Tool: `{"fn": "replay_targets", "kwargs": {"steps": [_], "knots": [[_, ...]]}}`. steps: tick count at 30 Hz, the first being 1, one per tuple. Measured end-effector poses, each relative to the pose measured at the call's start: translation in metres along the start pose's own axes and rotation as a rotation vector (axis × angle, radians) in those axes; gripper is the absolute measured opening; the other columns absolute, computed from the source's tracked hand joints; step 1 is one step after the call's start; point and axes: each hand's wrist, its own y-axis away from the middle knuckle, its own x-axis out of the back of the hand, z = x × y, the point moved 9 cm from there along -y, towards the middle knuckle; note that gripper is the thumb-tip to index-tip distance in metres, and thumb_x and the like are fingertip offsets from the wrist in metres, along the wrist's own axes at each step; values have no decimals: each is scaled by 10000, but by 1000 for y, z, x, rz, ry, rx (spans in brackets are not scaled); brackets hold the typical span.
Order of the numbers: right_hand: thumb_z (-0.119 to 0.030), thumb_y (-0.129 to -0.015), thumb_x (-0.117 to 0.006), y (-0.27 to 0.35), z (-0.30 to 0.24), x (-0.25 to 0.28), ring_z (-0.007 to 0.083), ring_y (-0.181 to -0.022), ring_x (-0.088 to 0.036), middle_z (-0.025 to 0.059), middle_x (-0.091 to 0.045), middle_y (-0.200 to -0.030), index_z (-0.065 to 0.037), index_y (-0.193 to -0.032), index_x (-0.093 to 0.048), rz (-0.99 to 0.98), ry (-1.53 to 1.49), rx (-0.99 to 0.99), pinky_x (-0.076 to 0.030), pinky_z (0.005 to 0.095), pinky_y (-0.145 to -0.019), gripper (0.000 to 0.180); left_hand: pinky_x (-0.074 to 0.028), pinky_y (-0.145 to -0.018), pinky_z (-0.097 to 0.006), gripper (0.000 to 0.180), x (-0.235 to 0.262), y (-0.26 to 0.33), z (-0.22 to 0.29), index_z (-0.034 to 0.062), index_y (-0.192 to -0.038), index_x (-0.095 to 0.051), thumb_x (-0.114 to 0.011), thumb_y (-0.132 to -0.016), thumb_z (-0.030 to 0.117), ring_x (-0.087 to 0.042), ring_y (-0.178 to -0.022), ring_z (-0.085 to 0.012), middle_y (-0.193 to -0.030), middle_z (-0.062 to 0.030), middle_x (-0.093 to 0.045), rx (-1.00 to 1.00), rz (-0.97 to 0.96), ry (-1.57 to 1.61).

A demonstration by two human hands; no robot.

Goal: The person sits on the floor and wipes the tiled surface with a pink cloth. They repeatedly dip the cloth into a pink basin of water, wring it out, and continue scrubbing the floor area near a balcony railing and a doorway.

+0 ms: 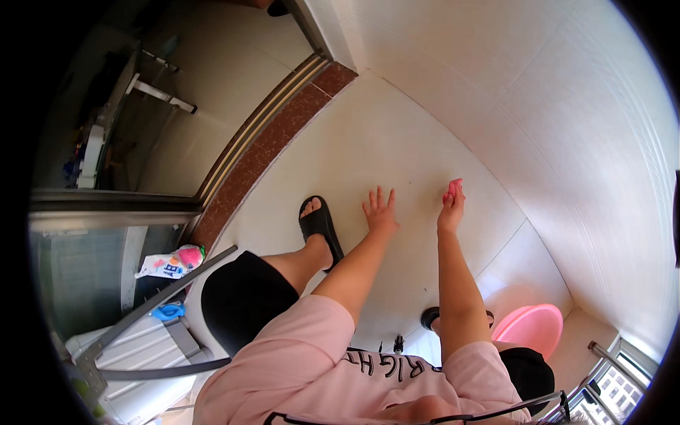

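My left hand (381,215) is stretched out over the pale tiled floor (340,149), fingers spread and nothing in them. To its right, my right hand (451,211) is closed around a small crumpled pink cloth (454,188), part of which sticks out past the fingers. Both arms reach forward. Whether either hand touches the floor, I cannot tell.
A white tiled wall (538,106) rises on the right. At lower right stands a pink basin (530,329). To the left are a sliding-door track with a brown sill (283,127), a white package (168,265) and a white ridged washboard-like unit (134,354). My black slipper (320,230) is near my left arm.
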Motion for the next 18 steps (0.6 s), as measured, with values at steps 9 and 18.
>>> {"fn": "replay_targets", "kwargs": {"steps": [9, 18], "knots": [[-7, -972, -416, 67, 1, 51, 114, -932, -546, 89, -488, -1332, 30, -1298, -485, 84, -201, -14, -498, 239, -791, 335, -87, -1135, -552, 1067, 7, 98, 18, 247, -1500, -158, -810, -665, 372, 8, -1444, -325, -1573, -84, -36, -18, 39, 64], [-15, -971, -415, 149, -8, 94, 101, -862, -546, 72, -573, -1171, 36, -1285, -497, 135, -226, -70, -489, 225, -782, 329, -86, -1134, -560, 963, -12, 189, -13, 224, -1493, -185, -760, -724, 275, -20, -1442, -329, -1566, -78, -80, 2, -9, 135]]}}
